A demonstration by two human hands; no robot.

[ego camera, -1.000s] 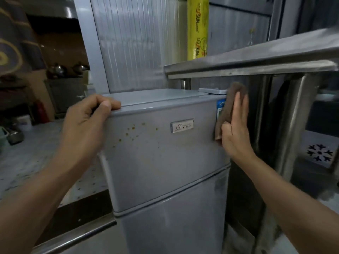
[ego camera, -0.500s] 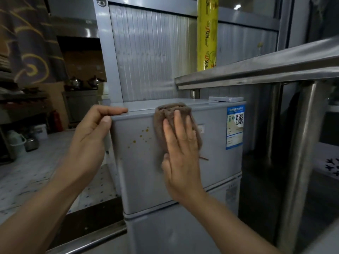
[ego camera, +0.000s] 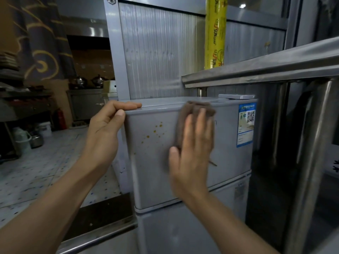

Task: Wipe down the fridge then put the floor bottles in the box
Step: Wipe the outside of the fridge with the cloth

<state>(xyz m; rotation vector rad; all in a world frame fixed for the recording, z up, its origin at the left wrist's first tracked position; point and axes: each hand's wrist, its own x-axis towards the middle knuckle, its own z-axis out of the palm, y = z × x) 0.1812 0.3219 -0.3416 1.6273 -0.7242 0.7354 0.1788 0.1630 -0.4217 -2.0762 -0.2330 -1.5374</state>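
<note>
Two hands are seen at the upper door of a small grey fridge (ego camera: 152, 162). The left hand (ego camera: 104, 132) is curled over the fridge's top left corner, with the fingers laid on the top panel and the thumb pressed against the front edge, so that the corner is gripped. The right hand (ego camera: 192, 154) is spread flat, fingers extended upward, and a brown cloth (ego camera: 196, 110) is pressed by it against the door front; the cloth's bunched upper edge is seen just at the top edge of the door. Orange-brown specks (ego camera: 156, 131) are scattered on the door between the two hands, just left of the cloth. A blue label with a QR code (ego camera: 246, 125) is stuck near the door's upper right corner, apart from the cloth. A seam across the fridge marks the lower door below. A steel surface (ego camera: 256, 72) is seen above and to the right of the fridge, carried on steel legs, and a yellow roll of wrap (ego camera: 214, 33) is stood upright on it against the ribbed metal wall. Pots and a pale bucket are seen far off at the left on a speckled tiled floor (ego camera: 36, 171). Neither floor bottles nor a box can be made out.
</note>
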